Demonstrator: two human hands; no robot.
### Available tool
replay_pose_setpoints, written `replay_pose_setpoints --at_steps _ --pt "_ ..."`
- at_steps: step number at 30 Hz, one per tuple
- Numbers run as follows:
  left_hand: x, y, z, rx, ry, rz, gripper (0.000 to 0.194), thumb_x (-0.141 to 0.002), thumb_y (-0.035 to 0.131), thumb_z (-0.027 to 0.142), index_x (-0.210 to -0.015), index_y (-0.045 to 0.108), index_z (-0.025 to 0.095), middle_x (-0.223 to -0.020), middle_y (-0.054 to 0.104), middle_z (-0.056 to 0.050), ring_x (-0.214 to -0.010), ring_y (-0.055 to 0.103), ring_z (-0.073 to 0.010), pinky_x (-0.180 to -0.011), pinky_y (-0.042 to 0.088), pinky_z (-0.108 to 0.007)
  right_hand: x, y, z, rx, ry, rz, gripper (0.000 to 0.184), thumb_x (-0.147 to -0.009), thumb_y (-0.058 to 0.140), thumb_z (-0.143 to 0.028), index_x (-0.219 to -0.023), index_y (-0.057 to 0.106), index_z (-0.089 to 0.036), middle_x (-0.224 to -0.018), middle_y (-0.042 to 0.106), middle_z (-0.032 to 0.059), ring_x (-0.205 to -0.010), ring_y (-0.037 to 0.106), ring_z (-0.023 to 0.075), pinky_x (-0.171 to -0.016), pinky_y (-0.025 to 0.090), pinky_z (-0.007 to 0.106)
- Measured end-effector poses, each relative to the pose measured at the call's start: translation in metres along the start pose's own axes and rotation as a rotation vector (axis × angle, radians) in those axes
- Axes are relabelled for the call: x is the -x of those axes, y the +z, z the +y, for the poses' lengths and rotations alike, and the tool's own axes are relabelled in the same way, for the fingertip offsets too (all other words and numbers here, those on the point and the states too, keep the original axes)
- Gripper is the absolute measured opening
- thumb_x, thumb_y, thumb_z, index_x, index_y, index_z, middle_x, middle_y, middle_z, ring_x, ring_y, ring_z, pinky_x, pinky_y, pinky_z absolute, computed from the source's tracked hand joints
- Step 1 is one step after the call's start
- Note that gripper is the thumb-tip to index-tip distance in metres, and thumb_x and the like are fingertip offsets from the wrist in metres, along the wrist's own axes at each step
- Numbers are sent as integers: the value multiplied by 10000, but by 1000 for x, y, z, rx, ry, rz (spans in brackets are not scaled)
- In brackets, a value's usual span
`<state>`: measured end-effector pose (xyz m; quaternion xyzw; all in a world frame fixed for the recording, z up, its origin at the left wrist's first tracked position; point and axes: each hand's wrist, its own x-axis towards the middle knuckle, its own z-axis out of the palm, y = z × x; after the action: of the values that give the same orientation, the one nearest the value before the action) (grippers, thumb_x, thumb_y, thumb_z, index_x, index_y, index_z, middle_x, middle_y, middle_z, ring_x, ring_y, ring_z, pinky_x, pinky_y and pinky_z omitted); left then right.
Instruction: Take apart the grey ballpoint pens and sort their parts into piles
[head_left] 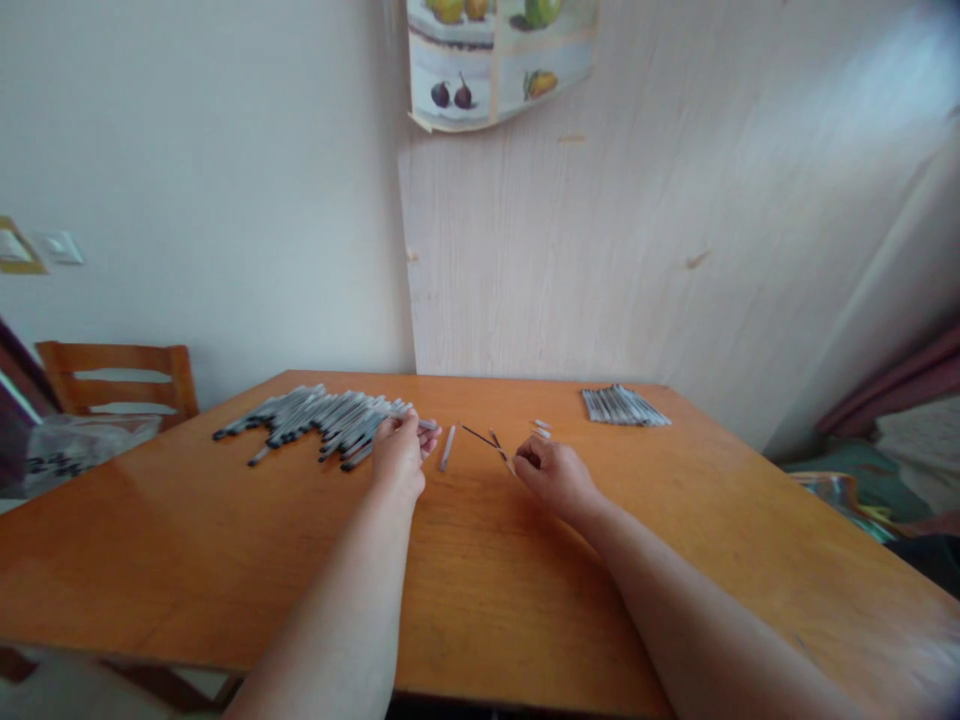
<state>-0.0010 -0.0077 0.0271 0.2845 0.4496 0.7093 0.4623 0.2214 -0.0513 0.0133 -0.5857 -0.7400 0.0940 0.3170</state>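
Note:
My left hand (pixel 399 455) is closed, its fingers pinching a pale, clear pen barrel (pixel 427 425) that points to the right. My right hand (pixel 556 478) is curled shut, and a thin dark pen refill (pixel 478 436) runs leftward from its fingertips. A second refill (pixel 496 440) crosses it near the fingers. Between the hands, a loose clear pen barrel (pixel 448 448) lies on the table. Just beyond the right hand are a few small whitish pieces (pixel 541 428), too small to name. The inside of the right fist is hidden.
A spread pile of clear pens with black ends (pixel 330 420) covers the table's left back. A neat row of pens (pixel 624 405) lies at the back right of the wooden table (pixel 480 580). A chair (pixel 120 375) and a plastic bag (pixel 90 450) stand beyond the left edge.

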Motion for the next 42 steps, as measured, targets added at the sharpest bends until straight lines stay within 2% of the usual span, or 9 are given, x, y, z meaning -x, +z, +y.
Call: replay_pose_setpoints --at_steps 3,7,14,23,29,36,42 --pt "-1 -1 -1 -20 -14 15 265 -803 659 397 -845 504 187 -680 668 -20 -553 652 -124 -529 462 -205 -2 0 4 108 119 32 193 -835 504 -337 -785 647 -216 -744 679 47 -685 597 163 -556 311 243" --pt "0 -1 -3 -59 -31 6 288 -788 669 418 -836 503 187 -693 668 -15 -568 653 -122 -509 438 -191 -3 -1 3 232 257 -5 231 -837 476 -348 -836 667 -217 -817 700 80 -754 632 200 -570 332 257" --pt "3 -1 -4 -97 -42 -17 285 -785 658 424 -811 512 181 -694 661 -5 -514 608 -89 -485 403 -182 -4 0 -4 346 346 -115 293 -851 429 -355 -918 671 -203 -950 707 115 -886 658 239 -686 440 303" --pt "1 -1 -7 -129 -46 5 240 -775 643 386 -794 532 175 -659 645 -7 -484 572 -80 -450 365 -169 -7 5 -4 331 357 -159 312 -848 446 -374 -936 696 -208 -995 706 124 -924 655 248 -715 463 316" --pt "2 -1 -5 -146 -52 9 246 -763 651 393 -798 539 177 -639 638 -4 -469 555 -76 -446 356 -167 -7 7 -1 281 298 -151 312 -865 436 -382 -904 704 -226 -965 713 94 -907 652 228 -695 442 286" --pt "2 0 -5 -170 -64 23 263 -754 658 406 -787 541 173 -630 633 -5 -438 522 -67 -430 334 -165 -5 8 -5 242 247 -169 349 -854 466 -494 -903 704 -243 -927 714 82 -871 650 224 -686 433 291" --pt "1 -1 -6 -174 -61 19 224 -770 643 373 -801 546 174 -633 629 -2 -429 505 -62 -419 321 -162 -5 16 -9 294 233 -163 382 -862 451 -532 -901 691 -237 -908 710 81 -850 650 218 -697 448 298"
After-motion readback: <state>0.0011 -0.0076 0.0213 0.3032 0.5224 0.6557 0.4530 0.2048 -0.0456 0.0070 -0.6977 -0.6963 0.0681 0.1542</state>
